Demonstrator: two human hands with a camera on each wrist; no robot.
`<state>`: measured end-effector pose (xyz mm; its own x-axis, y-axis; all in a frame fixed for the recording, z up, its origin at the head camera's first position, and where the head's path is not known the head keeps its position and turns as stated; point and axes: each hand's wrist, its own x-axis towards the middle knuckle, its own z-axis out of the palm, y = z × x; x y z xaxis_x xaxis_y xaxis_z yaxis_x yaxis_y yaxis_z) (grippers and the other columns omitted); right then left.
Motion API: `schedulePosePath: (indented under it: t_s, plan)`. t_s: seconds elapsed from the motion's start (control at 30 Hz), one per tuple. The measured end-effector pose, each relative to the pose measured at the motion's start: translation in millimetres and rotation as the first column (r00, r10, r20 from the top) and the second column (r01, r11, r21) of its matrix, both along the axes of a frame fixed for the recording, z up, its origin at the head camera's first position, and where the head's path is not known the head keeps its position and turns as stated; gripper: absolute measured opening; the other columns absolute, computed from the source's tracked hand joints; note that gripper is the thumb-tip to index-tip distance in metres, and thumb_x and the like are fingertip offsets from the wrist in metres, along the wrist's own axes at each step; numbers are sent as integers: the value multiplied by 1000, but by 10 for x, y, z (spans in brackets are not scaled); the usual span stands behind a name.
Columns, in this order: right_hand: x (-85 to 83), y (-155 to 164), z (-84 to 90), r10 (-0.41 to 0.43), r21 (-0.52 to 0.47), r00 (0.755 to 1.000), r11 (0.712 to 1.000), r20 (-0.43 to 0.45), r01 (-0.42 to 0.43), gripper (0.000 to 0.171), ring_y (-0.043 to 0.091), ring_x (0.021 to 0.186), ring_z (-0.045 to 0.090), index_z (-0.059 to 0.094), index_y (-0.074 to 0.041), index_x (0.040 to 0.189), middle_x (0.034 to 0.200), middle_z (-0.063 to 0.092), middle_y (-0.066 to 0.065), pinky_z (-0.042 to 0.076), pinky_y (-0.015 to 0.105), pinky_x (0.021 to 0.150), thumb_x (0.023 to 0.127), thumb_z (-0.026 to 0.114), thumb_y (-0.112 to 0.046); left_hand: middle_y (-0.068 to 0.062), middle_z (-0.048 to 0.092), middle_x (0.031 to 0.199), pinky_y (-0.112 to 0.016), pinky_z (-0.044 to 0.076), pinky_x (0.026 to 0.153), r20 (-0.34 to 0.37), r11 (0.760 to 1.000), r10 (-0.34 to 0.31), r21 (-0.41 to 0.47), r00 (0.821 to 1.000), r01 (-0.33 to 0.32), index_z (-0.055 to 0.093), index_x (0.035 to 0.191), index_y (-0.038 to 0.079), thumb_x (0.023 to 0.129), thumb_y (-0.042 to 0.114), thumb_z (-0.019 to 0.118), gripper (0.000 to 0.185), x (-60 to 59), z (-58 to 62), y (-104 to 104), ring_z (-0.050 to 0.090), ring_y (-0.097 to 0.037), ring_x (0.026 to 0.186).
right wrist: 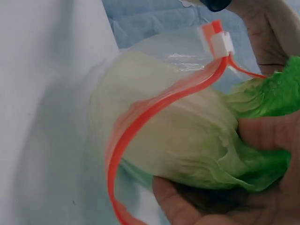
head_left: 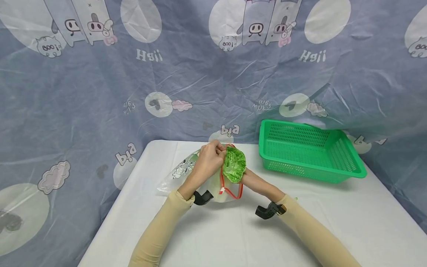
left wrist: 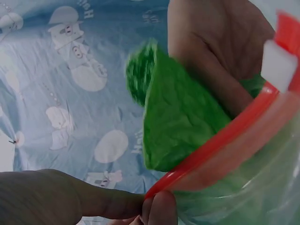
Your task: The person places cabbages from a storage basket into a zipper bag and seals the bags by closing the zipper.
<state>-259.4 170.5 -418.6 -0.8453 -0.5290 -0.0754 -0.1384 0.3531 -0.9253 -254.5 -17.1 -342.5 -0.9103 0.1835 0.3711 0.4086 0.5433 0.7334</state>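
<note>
A clear zip bag (head_left: 181,172) with a red zipper rim (head_left: 230,191) lies on the white table (head_left: 240,230). My left hand (head_left: 208,161) pinches the rim (left wrist: 211,150) at the bag's mouth. My right hand (head_left: 248,178) grips a green leafy cabbage (head_left: 234,164), its pale end partly inside the bag's mouth. In the right wrist view my fingers (right wrist: 262,140) curl round the cabbage (right wrist: 197,140), and the rim (right wrist: 140,117) with its white slider (right wrist: 221,43) loops over it. The left wrist view shows the green leaves (left wrist: 178,117) above the rim.
A green plastic basket (head_left: 347,172), nothing visible in it, stands at the table's back right. A blue cartoon-print sheet (head_left: 100,92) hangs behind and around the table. Black camera mounts sit on both wrists.
</note>
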Motion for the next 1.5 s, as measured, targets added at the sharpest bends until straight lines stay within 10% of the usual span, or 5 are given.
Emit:
schedulePosePath:
  t_s: [0.23, 0.57, 0.93, 1.17, 1.5]
  plan:
    - [-39, -240, -29, -143, 10, 986, 990, 89, 142, 46, 27, 96, 69, 51, 1, 130, 113, 66, 18, 58, 40, 80, 94, 55, -26, -5, 67, 75, -21, 46, 55, -51, 997, -23, -77, 998, 19, 65, 85, 5, 89, 4, 59, 8, 52, 6, 38, 59, -11, 62]
    - [88, -251, 118, -307, 192, 952, 934, -9, 303, 43, 23, 68, 73, 65, 2, 91, 77, 73, 13, 59, 34, 66, 90, 62, -41, -4, 66, 72, -20, 46, 55, -30, 999, -6, -46, 1000, 5, 67, 83, 6, 87, 3, 60, 8, 65, 69, 1, 58, -11, 61]
    - [6, 178, 427, -378, 225, 887, 870, -264, 438, 34, 23, 51, 66, 50, 0, 109, 75, 67, 15, 55, 33, 47, 90, 67, -23, -1, 64, 69, -22, 46, 55, -8, 999, 9, -38, 1000, -10, 67, 81, 8, 87, 6, 61, 9, 66, 113, -65, 57, -10, 60]
    - [-221, 214, 266, -393, -123, 909, 918, -136, 378, 22, 22, 65, 71, 60, 7, 108, 84, 71, 20, 60, 40, 65, 91, 63, -7, 0, 65, 70, -23, 47, 55, 0, 999, 2, -36, 1000, -2, 68, 84, 8, 88, 8, 62, 8, 84, 139, -74, 58, -11, 60]
    - [-51, 275, 575, -455, -513, 879, 725, 144, 460, 14, 12, 68, 69, 62, -3, 99, 80, 70, 1, 59, 27, 71, 91, 66, -13, 2, 65, 75, -26, 49, 56, 36, 997, -68, 40, 997, 67, 61, 90, 13, 91, 25, 68, 15, 122, 215, -199, 61, -10, 63]
